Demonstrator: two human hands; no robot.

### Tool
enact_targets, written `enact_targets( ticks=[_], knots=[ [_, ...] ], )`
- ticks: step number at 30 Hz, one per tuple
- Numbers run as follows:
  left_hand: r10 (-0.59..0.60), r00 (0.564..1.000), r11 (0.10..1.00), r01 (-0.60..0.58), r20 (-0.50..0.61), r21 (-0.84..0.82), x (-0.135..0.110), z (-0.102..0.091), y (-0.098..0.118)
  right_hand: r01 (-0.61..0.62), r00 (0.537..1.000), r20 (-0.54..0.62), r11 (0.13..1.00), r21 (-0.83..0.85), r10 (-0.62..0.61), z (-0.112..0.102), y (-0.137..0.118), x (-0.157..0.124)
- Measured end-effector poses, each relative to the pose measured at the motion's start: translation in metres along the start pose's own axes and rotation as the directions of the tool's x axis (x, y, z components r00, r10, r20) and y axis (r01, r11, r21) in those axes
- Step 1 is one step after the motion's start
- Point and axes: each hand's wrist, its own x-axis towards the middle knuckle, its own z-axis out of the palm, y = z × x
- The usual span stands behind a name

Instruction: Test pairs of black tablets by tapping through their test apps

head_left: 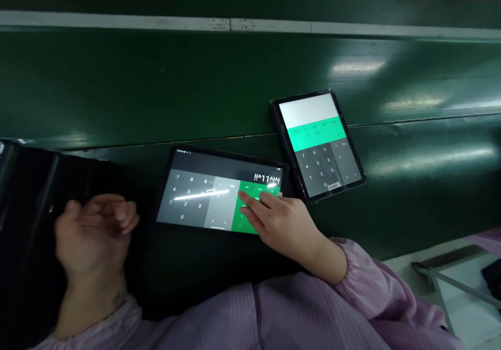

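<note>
My right hand (279, 222) lies on the lower edge of a tablet (203, 193), its index finger touching the green keypad area of the screen. That tablet lies flat and shows a calculator with grey number keys, and its display text appears upside down from my side. A second tablet (321, 146) in a dark case lies tilted beside it, with a calculator showing a blank white display. My left hand (94, 235) hangs with curled fingers above a black case or folder (27, 224) and holds nothing visible.
A dark green belt or bench surface (156, 89) runs across the view, with a pale strip (117, 22) along its far side. My lilac sleeves (274, 308) fill the bottom. A white surface with a metal bracket (450, 282) sits at the lower right.
</note>
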Motion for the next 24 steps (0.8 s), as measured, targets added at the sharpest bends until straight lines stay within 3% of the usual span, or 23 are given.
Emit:
enact_targets(
  ticks=[3, 6, 16, 24],
  knots=[
    [-0.024, 0.991, 0.993, 0.008, -0.131, -0.121, -0.006, 0.019, 0.015, -0.018, 0.987, 0.161, 0.999, -0.04, 0.024, 0.006, -0.006, 0.012],
    [-0.061, 0.984, 0.988, 0.035, -0.169, -0.149, -0.006, 0.023, 0.02, -0.038, 0.97, 0.239, 0.996, -0.078, 0.055, 0.007, -0.007, 0.019],
    [-0.091, 0.98, 0.987, 0.065, -0.177, -0.149, -0.005, 0.022, 0.019, -0.017, 0.994, 0.103, 0.996, -0.086, 0.026, 0.01, -0.01, 0.019],
    [-0.029, 0.989, 0.993, 0.012, -0.145, -0.119, -0.003, 0.014, 0.008, 0.027, 1.0, 0.013, 0.998, -0.049, -0.027, 0.011, -0.01, 0.033]
  ],
)
